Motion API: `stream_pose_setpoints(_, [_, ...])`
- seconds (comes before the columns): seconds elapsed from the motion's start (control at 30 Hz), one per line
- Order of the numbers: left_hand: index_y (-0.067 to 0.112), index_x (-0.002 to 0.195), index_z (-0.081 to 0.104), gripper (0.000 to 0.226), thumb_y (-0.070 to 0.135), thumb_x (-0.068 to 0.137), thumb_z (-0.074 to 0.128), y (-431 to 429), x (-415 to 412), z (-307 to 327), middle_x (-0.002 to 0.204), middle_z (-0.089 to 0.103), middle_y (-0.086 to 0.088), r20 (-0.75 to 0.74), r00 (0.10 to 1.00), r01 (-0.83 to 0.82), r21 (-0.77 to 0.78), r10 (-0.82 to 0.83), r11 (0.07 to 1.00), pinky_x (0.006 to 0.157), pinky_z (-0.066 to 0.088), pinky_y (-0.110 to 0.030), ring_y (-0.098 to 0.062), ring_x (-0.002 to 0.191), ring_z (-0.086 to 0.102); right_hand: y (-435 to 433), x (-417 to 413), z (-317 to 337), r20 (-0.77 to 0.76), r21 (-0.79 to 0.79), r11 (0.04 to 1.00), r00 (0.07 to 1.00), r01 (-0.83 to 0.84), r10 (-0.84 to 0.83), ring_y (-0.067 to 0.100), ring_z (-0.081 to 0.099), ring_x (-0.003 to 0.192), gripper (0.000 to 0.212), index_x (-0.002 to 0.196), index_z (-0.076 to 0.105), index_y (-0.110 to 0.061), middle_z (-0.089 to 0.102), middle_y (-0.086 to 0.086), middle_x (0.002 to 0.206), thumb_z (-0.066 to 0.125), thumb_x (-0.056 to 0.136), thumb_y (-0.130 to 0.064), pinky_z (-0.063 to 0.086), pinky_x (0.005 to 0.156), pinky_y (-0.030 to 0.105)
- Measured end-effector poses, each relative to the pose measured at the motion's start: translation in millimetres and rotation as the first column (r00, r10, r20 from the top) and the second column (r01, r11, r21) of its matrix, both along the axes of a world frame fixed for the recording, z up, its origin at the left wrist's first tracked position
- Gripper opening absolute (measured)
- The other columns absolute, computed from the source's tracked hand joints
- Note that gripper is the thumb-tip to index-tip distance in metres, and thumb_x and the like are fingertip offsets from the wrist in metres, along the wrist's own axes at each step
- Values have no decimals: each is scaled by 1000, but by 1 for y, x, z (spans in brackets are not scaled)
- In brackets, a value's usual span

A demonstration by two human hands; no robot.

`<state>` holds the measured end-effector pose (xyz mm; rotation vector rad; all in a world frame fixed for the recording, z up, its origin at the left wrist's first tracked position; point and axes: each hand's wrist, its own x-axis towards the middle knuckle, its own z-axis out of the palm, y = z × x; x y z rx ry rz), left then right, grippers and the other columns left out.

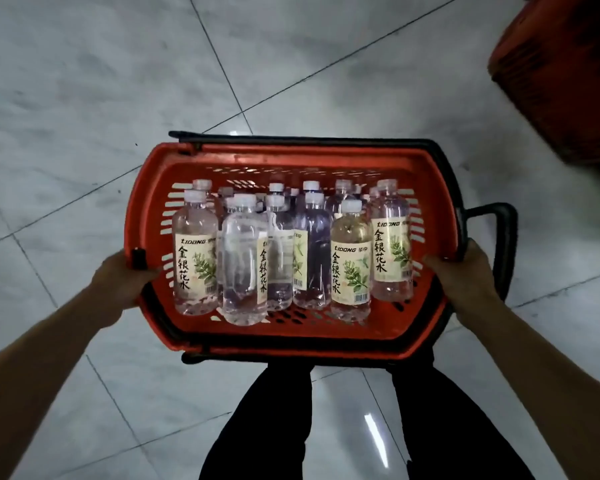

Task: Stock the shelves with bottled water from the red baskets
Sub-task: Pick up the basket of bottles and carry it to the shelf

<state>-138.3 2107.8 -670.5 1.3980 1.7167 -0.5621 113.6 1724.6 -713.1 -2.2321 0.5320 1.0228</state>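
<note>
A red plastic basket [291,336] with black handles is carried in front of me, above the floor. Several clear water bottles [350,261] with white caps and cream labels stand packed upright inside it. My left hand [123,278] grips the basket's left rim. My right hand [465,278] grips the right rim, beside a black handle [499,220] that sticks out to the right. No shelf is in view.
A second red basket [561,74] sits at the upper right, blurred and cut off by the frame. Grey marble-look floor tiles [118,81] spread all around. My dark-trousered legs [343,427] show below the basket.
</note>
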Motion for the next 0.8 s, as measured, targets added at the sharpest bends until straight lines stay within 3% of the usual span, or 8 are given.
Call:
stream_pose_setpoints(0.1, [10,121,59,35,5,88,69,-28,-13,27,110,66,-17,30,998,-56,-55,58,997,42,54,-24,-31,84,64,-12,20,17,-93,44,999,996,12,-8,29,68,96,56,123,59,-16,69,8,112,82,73,-21,56,89,50])
stream_pose_setpoints(0.23, [9,122,60,37,3,87,68,-58,-25,73,110,68,-18,-14,997,-72,-66,72,995,67,57,-40,-33,87,66,-40,20,63,-91,61,998,996,17,-11,27,69,94,49,121,63,-15,71,7,108,80,75,-13,56,88,46])
stream_pose_setpoints(0.33, [10,120,61,35,1,87,67,-81,-27,126,106,68,-15,3,999,-40,-80,40,996,67,54,-37,-28,84,66,-67,10,125,-85,67,998,996,21,-15,24,69,91,48,121,63,-15,71,4,106,78,76,-12,56,82,40])
stream_pose_setpoints(0.5, [20,108,66,28,11,82,72,-113,-14,236,96,72,-6,-5,991,132,-47,-132,990,84,56,-50,-32,90,69,-114,-3,255,-29,56,998,1000,-9,11,11,64,78,40,122,60,-17,66,-5,92,72,84,-15,52,72,28])
stream_pose_setpoints(0.63, [25,88,66,7,26,83,70,-134,14,323,89,72,-4,38,903,423,85,-427,902,82,56,-45,-27,81,68,-171,-16,351,83,26,1000,996,-8,6,13,66,79,33,114,63,-22,67,-5,89,72,83,-20,55,77,32])
stream_pose_setpoints(0.73, [17,92,65,20,37,89,66,-155,63,382,92,68,-10,44,810,568,187,-585,801,83,54,-44,-32,84,64,-211,-31,412,157,22,995,982,99,-102,19,68,80,28,104,68,-22,70,-1,88,74,77,-20,56,81,37])
stream_pose_setpoints(0.8, [18,89,64,36,54,82,64,-179,95,423,93,70,-12,64,712,676,203,-699,708,81,54,-44,-33,82,65,-244,-50,443,198,25,976,956,216,-217,21,70,80,29,99,71,-19,74,1,88,74,70,-22,58,83,40])
